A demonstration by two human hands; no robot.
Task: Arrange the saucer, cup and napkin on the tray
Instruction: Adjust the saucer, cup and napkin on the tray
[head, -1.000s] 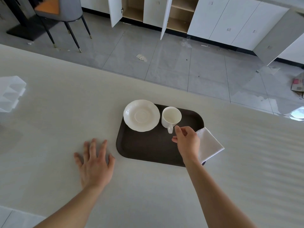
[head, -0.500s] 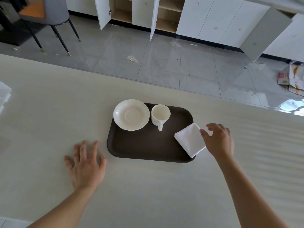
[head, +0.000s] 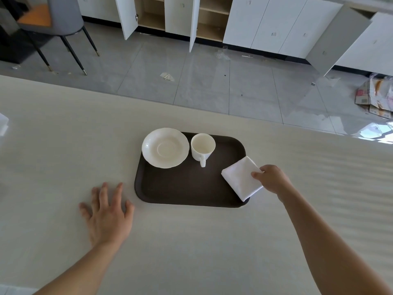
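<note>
Right hand [head: 274,179] has moved from the cup [head: 202,145] to the napkin [head: 241,177], its grip now pinching the 3 o'clock edge overhanging the tray [head: 180,188]; left hand [head: 107,216] stays flat on the desk [head: 63,145]. Napkin needs straightening next.

- counter [head: 212,252]: pale beige, faint streaked grain, fills the lower frame
- floor [head: 191,81]: grey glossy tiles beyond the counter's far edge
- cabinets [head: 265,24]: white, along the far wall; two doors ajar, wood shelves showing inside
- grey door panel [head: 338,41]: swung out at right
- chair [head: 53,20]: top left, grey shell, orange seat, thin dark legs
- paper scrap [head: 167,76]: on the floor, mid-frame
- flattened cardboard [head: 376,96]: piled at the right edge
- white object [head: 3,126]: on the counter at the left edge, cropped, can't identify
</note>
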